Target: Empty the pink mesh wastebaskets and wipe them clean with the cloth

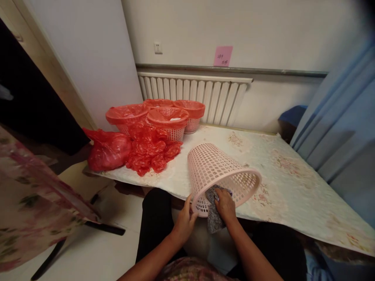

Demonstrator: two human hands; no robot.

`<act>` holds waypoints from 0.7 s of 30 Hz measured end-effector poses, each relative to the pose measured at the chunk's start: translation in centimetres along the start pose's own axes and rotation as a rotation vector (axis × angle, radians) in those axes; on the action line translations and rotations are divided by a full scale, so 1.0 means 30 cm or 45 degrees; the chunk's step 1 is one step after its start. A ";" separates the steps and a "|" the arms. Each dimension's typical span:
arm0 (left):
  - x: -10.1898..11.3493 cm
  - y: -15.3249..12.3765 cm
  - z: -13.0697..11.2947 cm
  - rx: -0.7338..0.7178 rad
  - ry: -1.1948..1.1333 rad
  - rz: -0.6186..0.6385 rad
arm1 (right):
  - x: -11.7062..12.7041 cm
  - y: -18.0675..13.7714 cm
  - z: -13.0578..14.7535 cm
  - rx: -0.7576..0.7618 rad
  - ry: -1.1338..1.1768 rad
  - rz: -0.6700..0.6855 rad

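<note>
- Pink basket (212,164) is lying ahead of both hands, long axis running away, mouth facing them.
- Left hand (184,220), part-curled, is gripping the rim.
- Right hand (226,203) is clasping grey cloth (214,218) at the mouth.

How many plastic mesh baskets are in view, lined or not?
5. An unlined basket lies on its side, the left hand at its rim. Four red-lined ones stand beyond: left basket, front basket, mostly hidden rear basket, right basket. More could be hidden.

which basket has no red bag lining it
The pink basket tipped on its side, held at the rim by the left hand; the other four baskets stand upright with red bags over their rims.
</note>
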State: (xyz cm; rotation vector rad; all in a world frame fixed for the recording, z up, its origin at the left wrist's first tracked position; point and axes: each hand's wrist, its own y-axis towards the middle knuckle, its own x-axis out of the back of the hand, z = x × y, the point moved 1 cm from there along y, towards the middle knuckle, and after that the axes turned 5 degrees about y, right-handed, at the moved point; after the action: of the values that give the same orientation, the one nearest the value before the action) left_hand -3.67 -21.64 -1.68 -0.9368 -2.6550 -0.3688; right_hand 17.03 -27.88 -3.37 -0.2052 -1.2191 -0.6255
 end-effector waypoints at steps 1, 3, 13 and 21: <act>-0.009 0.008 0.012 0.032 -0.038 0.000 | -0.001 0.001 -0.001 -0.012 0.004 -0.004; -0.021 0.023 0.029 0.094 -0.054 0.004 | -0.002 0.003 -0.001 -0.029 0.019 -0.008; -0.033 0.052 0.038 0.068 0.090 0.114 | -0.005 0.005 -0.001 -0.071 0.072 0.001; -0.037 0.066 0.001 0.010 0.077 0.116 | -0.005 0.010 -0.003 -0.099 0.132 -0.023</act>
State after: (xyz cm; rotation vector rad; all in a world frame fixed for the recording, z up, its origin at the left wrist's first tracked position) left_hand -1.57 -20.76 -1.82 -1.0236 -2.5478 -0.3598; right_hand 17.23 -27.63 -3.48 -0.2243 -1.0986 -0.6922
